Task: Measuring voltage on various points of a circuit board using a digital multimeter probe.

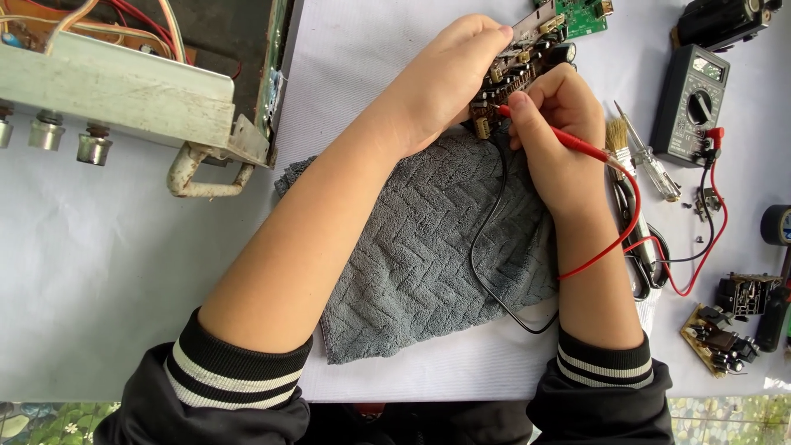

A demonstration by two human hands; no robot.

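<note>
Brown and crowded with small parts, the circuit board [517, 72] sits at the far middle of the table, tilted up over the far edge of a grey towel [428, 247]. I see my left hand [445, 78] wrapped over the board from the left, fingers closed on its far edge and holding it steady. My right hand [560, 132] pinches a red probe [548, 132] like a pen, its tip touching the near side of the board. A red wire [626, 231] runs from the probe down past my wrist and loops right, while a black wire [486, 239] curves across the towel toward the near edge.

Just right of my right hand lie a small brush [618, 140] and a screwdriver [651, 156]. Further right sits a dark meter [690, 103] with a round dial. Near the right edge I see a roll of black tape [776, 224] and two small loose boards [729, 317] with parts on them. A green board [587, 15] lies just beyond the brown one. At the far left stands an open metal case [124, 82] with knobs and a rusty handle, all on a white table [107, 272].
</note>
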